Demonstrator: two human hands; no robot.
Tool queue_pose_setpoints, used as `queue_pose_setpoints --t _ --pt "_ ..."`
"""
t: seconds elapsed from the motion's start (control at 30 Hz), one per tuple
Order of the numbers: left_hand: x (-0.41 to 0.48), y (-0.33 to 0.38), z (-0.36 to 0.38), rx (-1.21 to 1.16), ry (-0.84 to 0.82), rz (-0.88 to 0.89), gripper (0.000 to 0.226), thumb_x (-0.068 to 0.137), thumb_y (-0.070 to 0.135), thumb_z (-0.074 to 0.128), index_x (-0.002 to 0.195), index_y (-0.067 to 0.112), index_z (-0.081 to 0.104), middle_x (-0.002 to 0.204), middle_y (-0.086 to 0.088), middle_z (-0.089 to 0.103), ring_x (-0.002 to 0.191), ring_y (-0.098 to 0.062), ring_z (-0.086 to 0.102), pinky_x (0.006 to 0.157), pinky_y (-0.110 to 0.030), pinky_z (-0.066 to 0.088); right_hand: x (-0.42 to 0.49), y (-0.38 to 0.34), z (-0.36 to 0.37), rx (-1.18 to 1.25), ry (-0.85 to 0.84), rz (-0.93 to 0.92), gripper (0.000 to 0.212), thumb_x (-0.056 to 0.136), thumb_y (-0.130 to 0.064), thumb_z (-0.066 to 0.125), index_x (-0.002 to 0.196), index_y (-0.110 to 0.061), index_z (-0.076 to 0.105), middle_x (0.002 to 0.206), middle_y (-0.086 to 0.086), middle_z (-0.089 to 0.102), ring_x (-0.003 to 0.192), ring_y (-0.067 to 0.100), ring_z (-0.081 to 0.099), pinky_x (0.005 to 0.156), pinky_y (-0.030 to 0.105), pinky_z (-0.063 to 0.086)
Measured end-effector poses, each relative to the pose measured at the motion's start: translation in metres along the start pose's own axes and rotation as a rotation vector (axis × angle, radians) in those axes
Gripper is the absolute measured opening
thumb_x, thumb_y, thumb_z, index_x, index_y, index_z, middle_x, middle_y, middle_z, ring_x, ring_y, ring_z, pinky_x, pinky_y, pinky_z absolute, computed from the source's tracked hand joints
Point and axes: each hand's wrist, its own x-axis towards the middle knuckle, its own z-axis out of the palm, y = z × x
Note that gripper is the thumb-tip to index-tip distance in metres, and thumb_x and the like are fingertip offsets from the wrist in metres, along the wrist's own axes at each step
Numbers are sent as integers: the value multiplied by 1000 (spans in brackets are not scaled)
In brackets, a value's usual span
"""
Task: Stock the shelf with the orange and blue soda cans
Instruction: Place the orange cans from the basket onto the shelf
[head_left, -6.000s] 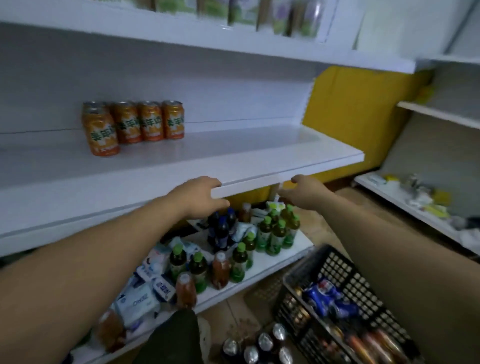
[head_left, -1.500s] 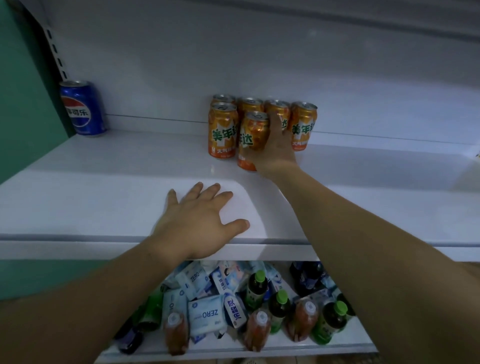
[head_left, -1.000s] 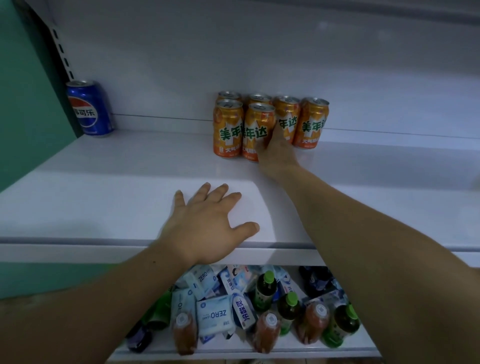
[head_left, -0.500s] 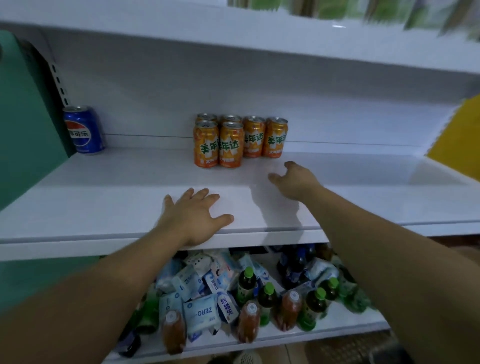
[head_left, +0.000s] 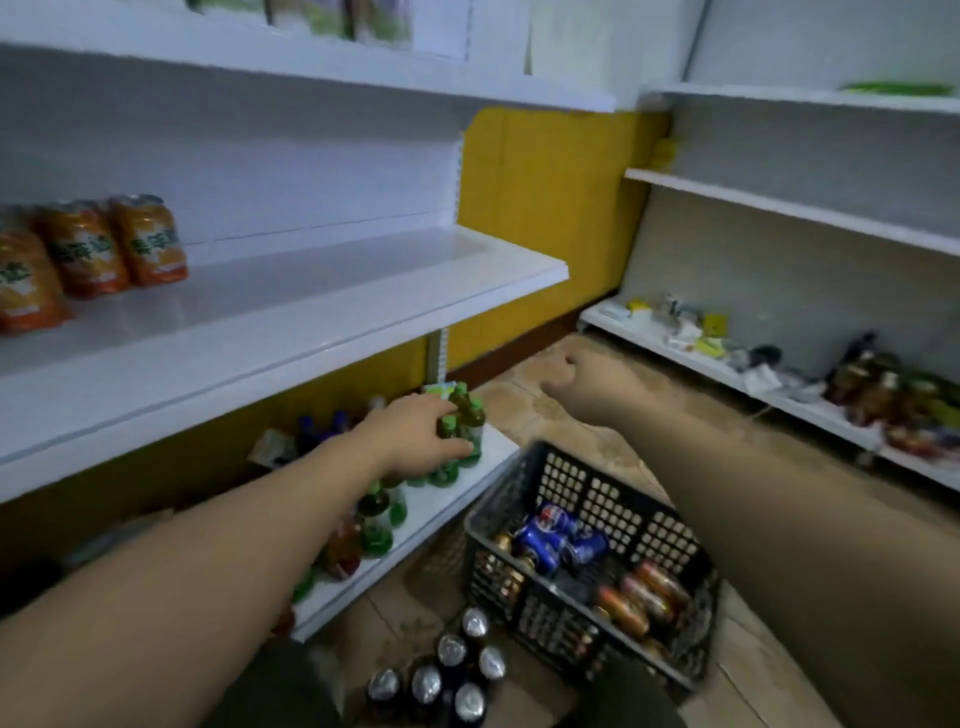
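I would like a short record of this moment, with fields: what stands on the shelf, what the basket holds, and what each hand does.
Middle shelf: three shelved orange cans in view, upright, at its left end.
Basket: on the floor; holds blue cans and loose orange cans, lying down.
Left hand: open, at the green-capped bottles on the low shelf; contact unclear.
Right hand: holds nothing, fingers loosely curled, above the floor.

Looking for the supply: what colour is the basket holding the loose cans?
The basket is black, with grid-holed walls; seen best in the head view.
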Motion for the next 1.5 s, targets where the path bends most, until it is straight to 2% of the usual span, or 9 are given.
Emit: queue_pose_setpoints --t 0.2,0.37,0.47,0.53,0.97,1.13,1.27,1.37,1.5 --pt "51 101 128 65 -301 230 76 87 58 55 149 22 31 157 -2 26 143 -21 26 114 -37 29 -31 149 26 4 -63 313 66 95 -49 52 148 -14 34 147 9 44 129 28 47 99 33 40" --pt "100 130 223 56 -511 250 80 82 62 58 148 24 33 150 -2 38 132 -23 42 106 -40 39 -19 246 82 37 -216 500 50 94 -48 52 132 -15 46 108 3 63 90 18 60 75 33 53" --pt "135 133 270 44 -599 237 76 85 56 59 148 23 34 154 -1 34 137 -22 37 110 -39 36 -2 290 130 106 -311 571 62 96 -46 51 145 -12 36 130 12 56 111 27 57 91 37 50" --pt "162 130 299 27 -658 222 69 85 53 60 144 24 40 150 -2 39 132 -22 42 107 -39 39 9 315 163 125 -345 600 62 95 -48 51 145 -14 36 128 12 57 108 27 58 83 33 49" --pt "288 56 475 -15 -932 19 83 82 46 68 150 22 29 154 -3 33 134 -23 41 107 -36 40 99 395 393 432 -642 760 32 96 -37 54 99 -6 58 85 10 55 74 20 51 63 29 41" --pt "310 36 517 -30 -1067 -30 90 78 49 71 151 22 26 154 -2 34 133 -23 42 108 -40 39 123 391 452 419 -777 776 36 102 -38 44 114 -7 56 100 14 58 91 25 56 73 31 42" --pt "311 32 524 -103 -1100 -79 95 76 47 74 152 20 23 153 -2 37 134 -22 43 110 -40 38 128 396 470 448 -711 857 41 106 -29 27 146 -26 36 134 14 49 114 32 54 62 26 39" --pt "307 35 506 -190 -1033 -92 82 78 41 74 145 17 34 143 -1 48 123 -20 51 104 -35 43 122 380 446 636 -525 933 38 83 -32 73 110 -9 60 97 9 65 84 24 64 70 33 55" --pt "297 43 453 -385 -886 -115 64 78 38 75 133 28 44 120 9 58 105 -12 57 93 -29 46 123 349 386 805 -285 828 58 72 -34 80 117 -19 49 96 -5 60 83 11 59 63 25 48"
